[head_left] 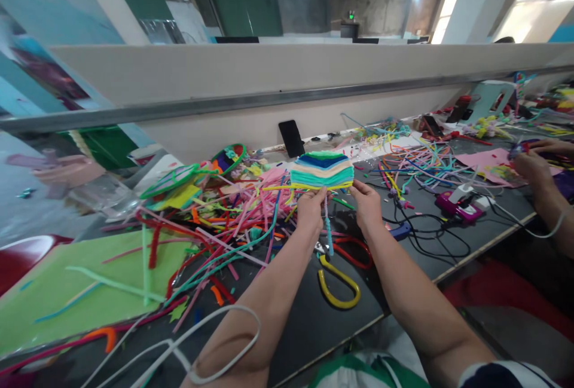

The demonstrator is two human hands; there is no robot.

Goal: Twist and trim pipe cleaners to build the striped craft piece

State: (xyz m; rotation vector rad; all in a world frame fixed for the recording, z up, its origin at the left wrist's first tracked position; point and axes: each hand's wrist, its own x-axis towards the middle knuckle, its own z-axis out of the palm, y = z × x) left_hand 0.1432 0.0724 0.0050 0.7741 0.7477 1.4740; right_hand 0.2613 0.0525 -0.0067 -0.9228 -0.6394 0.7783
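Held up over the table is a striped pipe-cleaner panel (pixel 323 171) in green, blue, cream, teal and yellow. My left hand (pixel 310 211) pinches its lower edge near the middle. At the lower right corner, my right hand (pixel 366 201) has its thumb and fingers closed on the edge. A twisted light blue and lilac pipe-cleaner stem (pixel 329 229) hangs below the panel, close to my left fingers. Under it on the table lies a pair of scissors with yellow and red handles (pixel 338 292), its blades partly hidden by my left wrist and the stem.
Loose pipe cleaners (pixel 251 208) are heaped at the left, beside a green sheet (pixel 89 286). A phone (pixel 291 138) leans on the back wall. At the right are a magenta power strip (pixel 460 205) with cables and a co-worker's hand (pixel 531 167). A white cable (pixel 224 316) crosses my left forearm.
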